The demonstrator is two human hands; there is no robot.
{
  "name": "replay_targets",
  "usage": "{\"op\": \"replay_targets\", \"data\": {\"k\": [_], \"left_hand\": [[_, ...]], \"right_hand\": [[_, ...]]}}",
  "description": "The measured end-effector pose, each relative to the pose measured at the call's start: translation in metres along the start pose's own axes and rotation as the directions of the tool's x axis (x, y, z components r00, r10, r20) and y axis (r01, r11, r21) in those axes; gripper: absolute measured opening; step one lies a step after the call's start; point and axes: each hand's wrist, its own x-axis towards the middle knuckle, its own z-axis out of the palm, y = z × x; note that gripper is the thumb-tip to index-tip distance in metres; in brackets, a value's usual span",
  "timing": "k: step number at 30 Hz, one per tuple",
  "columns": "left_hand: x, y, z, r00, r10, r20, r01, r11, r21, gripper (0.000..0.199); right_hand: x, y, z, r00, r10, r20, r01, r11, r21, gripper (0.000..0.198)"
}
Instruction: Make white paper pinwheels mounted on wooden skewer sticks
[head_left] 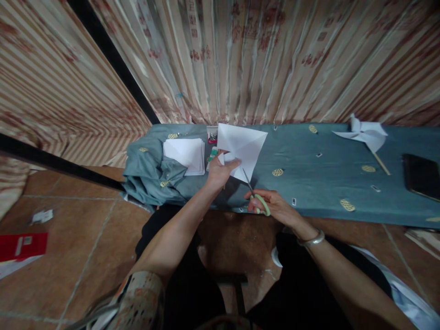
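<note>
My left hand [220,171] grips a square white sheet of paper [244,142] by its near left side, thumb on top. In my right hand [270,205] is a pair of scissors [261,203] with light green handles. Their blades point up and away from me and meet the sheet near its lower corner. Just beyond my left hand lies a green and white tube [213,152], partly hidden. A small red box [212,134] with small metal pieces stands beside the sheet's upper left edge. To the left is a stack of white paper squares [185,153].
A teal cloth with yellow prints [299,192] covers the long narrow surface. At its right lie a white paper pinwheel [369,135] on a stick and a dark phone-like object [421,174]. A striped curtain [257,59] hangs behind. A red packet [24,246] lies on the floor.
</note>
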Motion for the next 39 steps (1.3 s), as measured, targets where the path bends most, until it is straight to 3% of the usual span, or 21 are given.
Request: {"op": "replay_targets", "data": {"k": [21, 28, 39], "left_hand": [[-0.007, 0.014, 0.000, 0.997, -0.053, -0.052, 0.054, 0.998, 0.016, 0.026], [-0.009, 0.014, 0.002, 0.992, -0.015, -0.122, 0.022, 0.998, 0.055, 0.043], [-0.014, 0.011, 0.006, 0.993, -0.083, -0.079, 0.087, 0.995, 0.050, 0.021]], "right_hand": [[0.002, -0.001, 0.002, 0.997, 0.051, -0.063, -0.044, 0.993, 0.107, 0.054], [0.001, -0.003, 0.001, 0.997, 0.044, -0.059, -0.039, 0.995, 0.087, 0.053], [0.000, -0.005, 0.002, 0.997, 0.014, -0.081, -0.010, 0.999, 0.050, 0.053]]}}
